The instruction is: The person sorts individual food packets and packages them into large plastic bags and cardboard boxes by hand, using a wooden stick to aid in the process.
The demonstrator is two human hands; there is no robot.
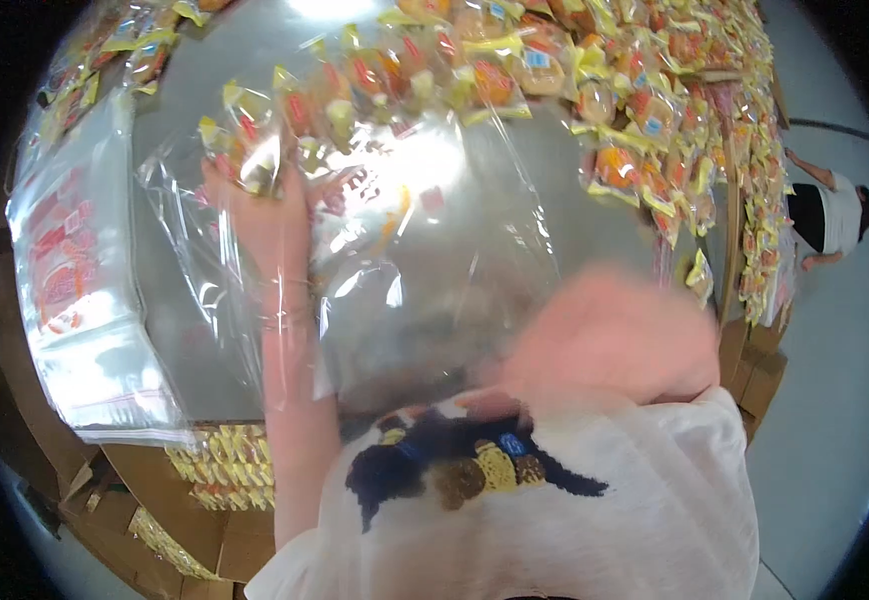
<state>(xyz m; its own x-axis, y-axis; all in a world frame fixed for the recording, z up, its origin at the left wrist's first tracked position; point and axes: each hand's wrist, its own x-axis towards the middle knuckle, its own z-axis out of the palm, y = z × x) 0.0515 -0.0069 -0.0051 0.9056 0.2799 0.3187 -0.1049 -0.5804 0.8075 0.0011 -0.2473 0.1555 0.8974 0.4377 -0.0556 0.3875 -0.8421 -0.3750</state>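
My left hand (266,199) reaches through a clear plastic bag (434,277) that lies over the metal tabletop (592,240). Its fingers are curled around a small wrapped pastry (258,161) at the left end of a row. The row of wrapped pastries (363,79), in clear and yellow packets, runs along the far end of the bag. Red and orange printing shows on the bag, partly lost in glare. My right hand (498,386) is blurred, low near my shirt and the near end of the bag; its fingers cannot be made out.
A stack of printed clear bags (82,285) lies at the left. Many wrapped pastries (644,97) are heaped at the far right, beside a raised edge (731,187). Cardboard boxes (179,517) with packets stand below left. Another person (828,210) is beyond the table at right.
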